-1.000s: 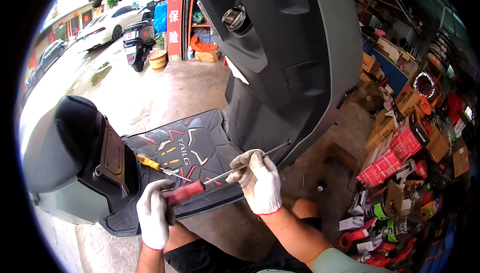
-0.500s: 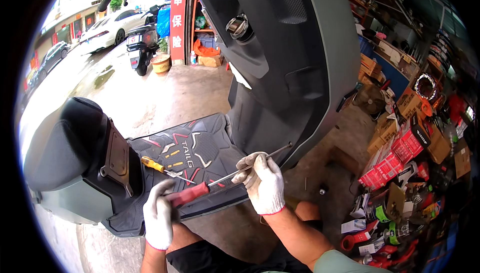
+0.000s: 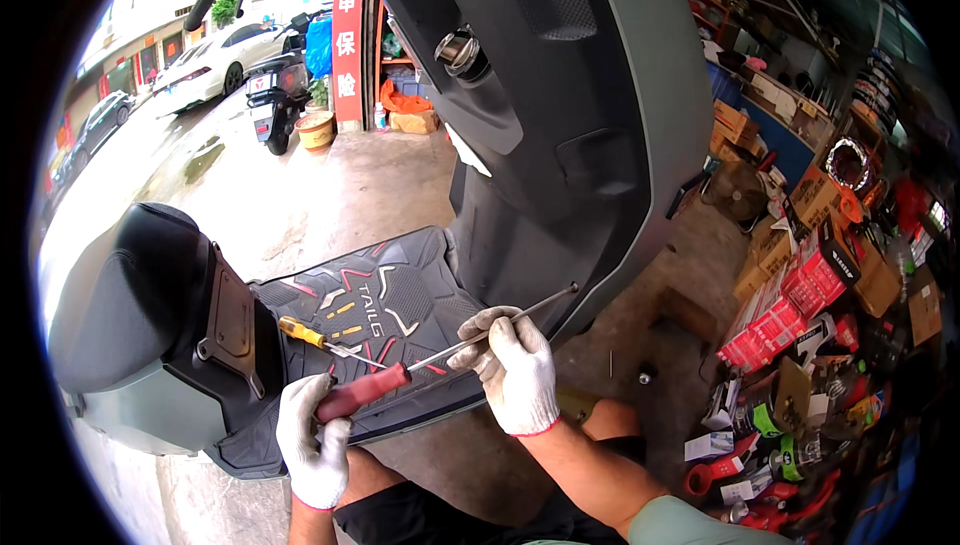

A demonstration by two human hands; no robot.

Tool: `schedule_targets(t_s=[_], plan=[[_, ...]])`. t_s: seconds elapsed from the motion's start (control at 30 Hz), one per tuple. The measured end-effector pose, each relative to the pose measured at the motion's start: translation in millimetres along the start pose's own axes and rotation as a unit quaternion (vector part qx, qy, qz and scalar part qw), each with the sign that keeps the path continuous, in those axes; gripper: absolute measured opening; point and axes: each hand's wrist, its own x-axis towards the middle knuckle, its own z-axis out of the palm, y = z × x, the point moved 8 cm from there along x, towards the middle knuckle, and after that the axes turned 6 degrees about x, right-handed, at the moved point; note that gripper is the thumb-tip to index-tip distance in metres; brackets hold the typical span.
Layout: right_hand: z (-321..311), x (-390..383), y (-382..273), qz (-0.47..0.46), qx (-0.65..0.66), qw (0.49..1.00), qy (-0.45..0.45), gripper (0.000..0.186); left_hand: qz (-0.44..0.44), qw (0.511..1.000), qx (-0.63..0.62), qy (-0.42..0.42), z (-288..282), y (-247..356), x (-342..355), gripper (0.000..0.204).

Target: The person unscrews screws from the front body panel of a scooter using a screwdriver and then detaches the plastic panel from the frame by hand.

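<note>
The left hand (image 3: 312, 435), gloved in white, is wrapping its fingers tight round the dark red handle of a long screwdriver (image 3: 440, 353), low by the near edge of the scooter's floor mat (image 3: 385, 300). The right hand (image 3: 515, 365), also gloved, is pinching the steel shaft partway along, fingers pressed together on it, steadying it like a guide. The shaft is running up and to the right, and its tip is meeting the lower edge of the grey front panel (image 3: 600, 145); whether the tip is seated in a screw there is too small to tell. To do this well, the tool probably wants keeping in one straight line with the fastener, the rear hand pushing and turning while the front hand is only guiding, not bending the shaft. A yellow-handled screwdriver (image 3: 320, 338) is lying loose on the mat, just left of the long one. Further off, stacked boxes (image 3: 800, 295) are crowding the floor on the right.
</note>
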Motion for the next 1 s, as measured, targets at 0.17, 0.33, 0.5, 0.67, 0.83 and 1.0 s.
schedule_targets(t_s=[0.17,0.33,0.5,0.67,0.83,1.0], plan=[[-6.8,1.0,-0.4,-0.004,-0.013,1.0,0.015,0.016,-0.303,0.93,-0.193,-0.076,16.2,-30.2,1.5,0.041],[-3.0,0.0,0.8,-0.002,0.009,1.0,0.006,0.016,-0.023,1.0,0.018,0.004,1.7,-7.6,5.2,0.045],[-6.0,-1.3,-3.6,-0.005,0.026,1.0,-0.001,0.016,-0.277,0.939,-0.181,-0.089,19.4,-33.8,3.6,0.048],[-6.4,2.8,-2.7,-0.007,0.012,1.0,0.016,0.017,-0.067,0.997,0.003,0.031,3.0,-7.1,7.7,0.043],[-9.0,-1.4,-4.3,-0.004,0.02,1.0,0.019,0.016,-0.257,0.949,-0.163,-0.083,18.8,-37.8,-0.5,0.047],[-9.1,3.2,-0.4,0.005,0.042,0.998,0.039,0.011,-0.096,0.992,-0.084,-0.004,9.4,-14.5,-5.0,0.054]])
